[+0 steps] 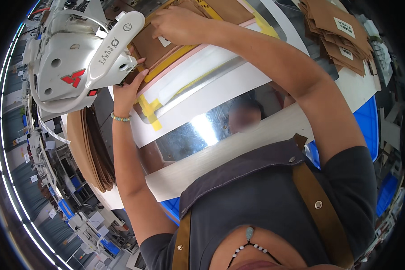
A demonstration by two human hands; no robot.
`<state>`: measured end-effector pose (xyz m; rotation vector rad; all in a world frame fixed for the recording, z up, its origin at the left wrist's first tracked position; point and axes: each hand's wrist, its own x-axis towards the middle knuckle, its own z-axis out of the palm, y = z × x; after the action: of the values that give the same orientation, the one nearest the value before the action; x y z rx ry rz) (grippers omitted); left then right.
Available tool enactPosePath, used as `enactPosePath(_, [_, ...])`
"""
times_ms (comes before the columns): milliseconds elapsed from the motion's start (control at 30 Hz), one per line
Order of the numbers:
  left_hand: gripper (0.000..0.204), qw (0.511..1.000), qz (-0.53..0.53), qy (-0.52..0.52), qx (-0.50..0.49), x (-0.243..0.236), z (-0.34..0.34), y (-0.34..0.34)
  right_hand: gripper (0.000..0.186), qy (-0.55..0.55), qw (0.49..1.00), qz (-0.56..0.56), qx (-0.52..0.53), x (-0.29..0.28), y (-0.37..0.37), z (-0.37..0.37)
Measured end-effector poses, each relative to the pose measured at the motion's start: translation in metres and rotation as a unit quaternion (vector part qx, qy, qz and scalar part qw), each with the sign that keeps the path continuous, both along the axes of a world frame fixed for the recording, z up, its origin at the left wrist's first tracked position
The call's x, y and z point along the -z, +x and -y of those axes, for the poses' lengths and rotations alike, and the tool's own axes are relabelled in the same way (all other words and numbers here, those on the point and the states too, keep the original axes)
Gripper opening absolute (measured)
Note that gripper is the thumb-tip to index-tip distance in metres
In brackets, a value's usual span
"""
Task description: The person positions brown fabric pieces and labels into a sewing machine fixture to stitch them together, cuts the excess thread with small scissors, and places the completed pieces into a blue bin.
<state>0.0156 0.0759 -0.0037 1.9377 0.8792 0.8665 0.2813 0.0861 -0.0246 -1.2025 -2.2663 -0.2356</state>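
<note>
A brown flat panel (149,47) with a small white label (165,41) lies inside a template (170,57) edged with yellow tape. Across that panel rests my right hand (179,24), fingers extended and apart, near the label. My left hand (127,93), with a beaded bracelet at the wrist, is at the template's near left corner. Its thumb and a finger reach apart along the edge, while the machine head hides its other fingers. Close by on the left stands the white sewing machine head (60,67), covering part of the template.
Brown panels with white labels (333,27) are piled at the far right. More folded brown panels (87,148) hang over the left table edge. A shiny metal plate (180,139) is set in the tabletop in front of me. Blue bins (368,123) stand below the table.
</note>
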Motion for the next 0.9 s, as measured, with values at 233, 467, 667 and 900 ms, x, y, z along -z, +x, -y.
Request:
enactPosePath(233, [0.052, 0.998, 0.004, 0.022, -0.050, 0.018, -0.014, -0.009, 0.022, 0.000, 1.000, -0.010, 0.007, -0.002, -0.002, 0.001])
enactPosePath(467, [0.013, 0.999, -0.016, 0.029, -0.041, 0.015, -0.003, -0.024, 0.025, -0.020, 1.000, -0.012, -0.014, -0.005, 0.000, 0.002])
enactPosePath(667, [0.009, 0.993, -0.069, -0.018, -0.092, 0.017, -0.003, -0.031, 0.025, -0.030, 0.999, -0.010, -0.013, -0.001, 0.000, 0.001])
enactPosePath(900, [0.037, 0.973, -0.129, 0.140, -0.129, 0.037, -0.039, -0.065, 0.026, -0.022, 1.000, 0.007, -0.002, -0.004, -0.004, 0.002])
